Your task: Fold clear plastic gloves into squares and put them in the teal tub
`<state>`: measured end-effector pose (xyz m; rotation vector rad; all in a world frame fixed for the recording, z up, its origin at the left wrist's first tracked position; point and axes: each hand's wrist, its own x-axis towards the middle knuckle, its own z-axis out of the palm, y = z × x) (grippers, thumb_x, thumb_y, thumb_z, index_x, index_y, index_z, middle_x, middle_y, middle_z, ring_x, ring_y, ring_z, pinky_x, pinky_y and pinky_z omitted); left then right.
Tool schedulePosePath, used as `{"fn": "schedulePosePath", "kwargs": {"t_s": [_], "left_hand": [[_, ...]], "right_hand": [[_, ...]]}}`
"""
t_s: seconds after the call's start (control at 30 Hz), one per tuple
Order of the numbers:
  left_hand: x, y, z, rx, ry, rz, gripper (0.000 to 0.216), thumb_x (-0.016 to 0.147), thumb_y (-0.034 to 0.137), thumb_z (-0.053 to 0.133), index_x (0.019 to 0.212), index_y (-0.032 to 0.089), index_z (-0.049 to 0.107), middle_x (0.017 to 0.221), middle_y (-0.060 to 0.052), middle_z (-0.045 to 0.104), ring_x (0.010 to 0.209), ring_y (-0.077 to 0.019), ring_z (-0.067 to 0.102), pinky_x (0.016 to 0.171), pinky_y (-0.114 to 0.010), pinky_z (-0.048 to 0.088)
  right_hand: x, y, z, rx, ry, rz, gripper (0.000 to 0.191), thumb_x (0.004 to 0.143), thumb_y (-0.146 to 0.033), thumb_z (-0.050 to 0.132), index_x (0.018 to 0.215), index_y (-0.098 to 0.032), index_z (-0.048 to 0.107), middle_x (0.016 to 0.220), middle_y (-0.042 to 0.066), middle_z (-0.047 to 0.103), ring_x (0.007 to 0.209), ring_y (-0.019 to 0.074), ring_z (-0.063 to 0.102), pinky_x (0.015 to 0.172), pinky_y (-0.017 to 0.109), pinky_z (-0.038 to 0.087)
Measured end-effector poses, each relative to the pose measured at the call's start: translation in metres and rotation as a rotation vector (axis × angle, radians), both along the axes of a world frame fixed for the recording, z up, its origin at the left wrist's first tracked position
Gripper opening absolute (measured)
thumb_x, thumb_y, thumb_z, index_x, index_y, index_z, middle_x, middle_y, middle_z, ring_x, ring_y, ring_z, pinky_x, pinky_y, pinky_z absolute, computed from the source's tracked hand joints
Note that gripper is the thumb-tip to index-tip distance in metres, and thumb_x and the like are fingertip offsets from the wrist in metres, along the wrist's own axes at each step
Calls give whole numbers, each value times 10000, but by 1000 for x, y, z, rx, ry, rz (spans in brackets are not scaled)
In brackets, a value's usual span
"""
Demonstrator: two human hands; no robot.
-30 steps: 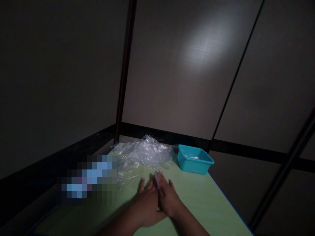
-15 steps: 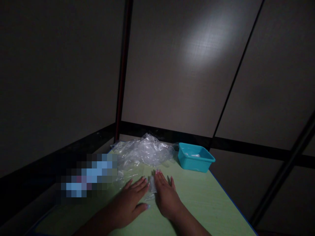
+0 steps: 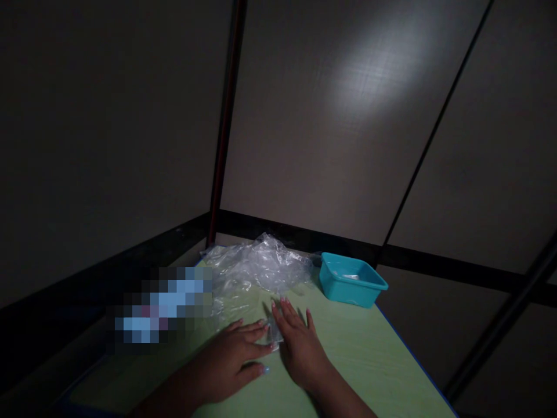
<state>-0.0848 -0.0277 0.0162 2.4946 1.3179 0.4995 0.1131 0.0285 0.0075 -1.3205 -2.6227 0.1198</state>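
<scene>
A small piece of clear plastic [image 3: 274,332] lies on the pale green tabletop [image 3: 361,360] between my two hands. My left hand [image 3: 235,360] is flat with its fingers apart, and its fingertips touch the plastic's left side. On the other side, my right hand [image 3: 300,348] rests with straight fingers along the plastic's right edge. The part of the plastic under the fingers is hidden. Just beyond the hands spreads a crumpled heap of clear plastic bags [image 3: 270,264].
At the back right, near the table's blue edge, stands a turquoise plastic basin [image 3: 352,290] with something pale inside. A pixelated blue object [image 3: 163,305] is at the left edge. Dark panelled walls [image 3: 304,145] close in behind the table.
My left hand's fingers have come closer to the right hand and onto the plastic piece. The right hand's fingers are spread a little more. The whole view has shifted slightly.
</scene>
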Motion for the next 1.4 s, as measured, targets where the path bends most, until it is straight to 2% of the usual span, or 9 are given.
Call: {"fn": "schedulePosePath", "kwargs": {"t_s": [0.17, 0.27, 0.43, 0.57, 0.73, 0.9, 1.17, 1.4], "left_hand": [[-1, 0, -2, -14, -16, 12, 398, 846, 435, 462, 1244, 428, 434, 1408, 49, 296, 1300, -236, 268, 1061, -457, 190], [-1, 0, -2, -15, -14, 12, 390, 848, 441, 459, 1237, 430, 441, 1413, 52, 286, 1306, -237, 252, 1061, -459, 185], [-1, 0, -1, -3, -5, 8, 390, 850, 446, 454, 1239, 432, 439, 1412, 53, 295, 1301, -235, 268, 1058, -460, 192], [2, -1, -1, 46, -19, -9, 352, 861, 412, 448, 1209, 401, 494, 1367, 44, 398, 1247, -228, 367, 1055, -437, 210], [8, -1, -2, 211, -107, 12, 242, 828, 309, 519, 1034, 324, 645, 1185, -13, 560, 1088, -226, 478, 967, -383, 322], [5, 2, -5, 290, -141, 97, 148, 802, 260, 555, 780, 288, 698, 1067, -7, 586, 1027, -215, 466, 928, -367, 326], [2, 2, -6, 308, -131, 122, 185, 809, 268, 543, 704, 254, 695, 1008, -28, 568, 1011, -211, 452, 887, -341, 342], [2, 2, -6, 309, -144, 112, 205, 797, 233, 551, 628, 229, 667, 992, -16, 570, 995, -195, 456, 886, -319, 345]], "right_hand": [[3, 4, -3, -9, 30, -7, 684, 794, -140, 349, 1413, -280, 95, 1470, 16, 123, 1348, 187, 86, 1054, 514, 34], [2, 3, -2, 1, 31, 10, 655, 824, -178, 339, 1410, -304, 74, 1470, 12, 118, 1348, 181, 87, 1049, 525, 32], [-1, 0, 4, -1, -35, 86, 741, 757, -115, 400, 1389, -379, 117, 1476, -5, 54, 1347, 197, 75, 1044, 522, 18], [-2, 1, 6, -34, -61, 127, 762, 725, -79, 388, 1378, -395, 157, 1475, -17, 75, 1346, 184, 89, 1046, 512, 30], [-3, 1, 4, -36, -83, 129, 729, 769, -112, 364, 1399, -348, 84, 1473, 14, 111, 1343, 176, 120, 1041, 527, 53], [-3, 1, 4, 11, -115, 163, 708, 791, -128, 359, 1408, -311, 64, 1467, -6, 143, 1339, 179, 142, 1053, 522, 18], [-8, 0, 12, 18, -158, 262, 540, 891, -240, 307, 1401, -294, 141, 1446, 6, 223, 1329, 176, 186, 1044, 539, -56], [-9, -1, 13, 82, -155, 301, 495, 915, -277, 291, 1395, -292, 169, 1442, 17, 232, 1319, 179, 220, 1051, 537, -43]]}}
